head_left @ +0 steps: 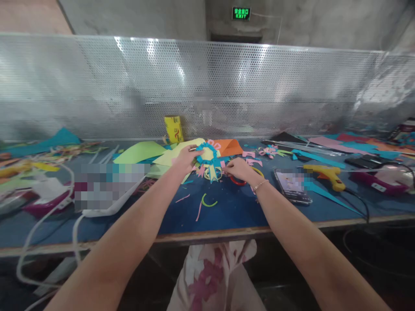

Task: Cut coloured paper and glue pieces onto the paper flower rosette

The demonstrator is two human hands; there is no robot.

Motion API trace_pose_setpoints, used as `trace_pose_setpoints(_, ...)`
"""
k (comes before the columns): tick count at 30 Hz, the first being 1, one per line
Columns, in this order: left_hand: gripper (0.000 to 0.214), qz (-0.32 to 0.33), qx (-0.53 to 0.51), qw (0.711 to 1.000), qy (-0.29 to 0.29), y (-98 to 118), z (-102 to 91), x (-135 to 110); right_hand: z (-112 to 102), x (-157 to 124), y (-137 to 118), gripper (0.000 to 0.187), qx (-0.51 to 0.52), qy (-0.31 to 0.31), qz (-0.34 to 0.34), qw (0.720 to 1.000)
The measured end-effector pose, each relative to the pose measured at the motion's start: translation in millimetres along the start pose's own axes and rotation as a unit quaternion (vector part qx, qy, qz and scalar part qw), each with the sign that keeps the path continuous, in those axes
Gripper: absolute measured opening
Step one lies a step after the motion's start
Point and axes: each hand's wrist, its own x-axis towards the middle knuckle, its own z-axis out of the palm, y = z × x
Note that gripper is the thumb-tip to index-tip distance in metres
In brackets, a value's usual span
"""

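Observation:
A paper rosette [206, 160] with a blue ruffled ring, a pale yellow centre and blue-and-yellow tails stands up above the table. My left hand [187, 158] pinches its left edge between thumb and fingers. Just right of the tails, my right hand [239, 169] is closed, with a small pink paper piece [222, 164] at its fingertips. Beneath my right hand lies a red ring [239, 183], partly covered by the hand. Behind the rosette are pink paper loops [214, 144] and an orange paper sheet [228, 147].
A phone [292, 185] and a yellow glue gun [326, 173] lie to the right. On the left are a white power strip [108, 203] and green paper [139, 152]. A yellow pack [173, 128] stands before the perforated metal screen [97, 86]. Paper scraps litter the blue tabletop [233, 211].

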Motion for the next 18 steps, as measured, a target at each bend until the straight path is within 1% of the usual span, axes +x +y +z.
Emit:
trace_pose_setpoints(3, 0.038, -0.006, 0.001, 1.000, -0.001, -0.9, 0.3, 0.3, -2.0, -1.6, -1.8, 0.032, 0.008, -0.036, 0.020, 0.999)
trace_pose_setpoints(6, 0.037, -0.016, 0.002, 1.000, -0.005, -0.8, 2.0, -1.0, 0.6, 0.2, -0.2, 0.029, 0.032, -0.053, 0.027, 0.998)
trace_pose_setpoints(9, 0.032, -0.021, 0.004, 1.000, -0.021, -0.2, 3.8, -3.1, 5.1, 4.0, 2.5, 0.024, 0.032, -0.041, 0.006, 0.999)
trace_pose_setpoints(12, 0.031, -0.017, 0.002, 1.000, -0.019, 0.3, 4.7, -5.1, 6.9, 5.6, 2.5, 0.021, 0.021, -0.033, -0.012, 0.999)
trace_pose_setpoints(14, 0.032, -0.014, 0.000, 1.000, -0.017, 0.0, 4.3, -5.8, 6.0, 4.8, 1.0, 0.018, 0.037, -0.039, -0.010, 0.999)
trace_pose_setpoints(18, 0.038, -0.018, 0.011, 0.999, -0.040, -1.8, 3.0, -5.3, 4.1, 2.2, -2.3, 0.021, 0.073, -0.037, 0.006, 0.997)
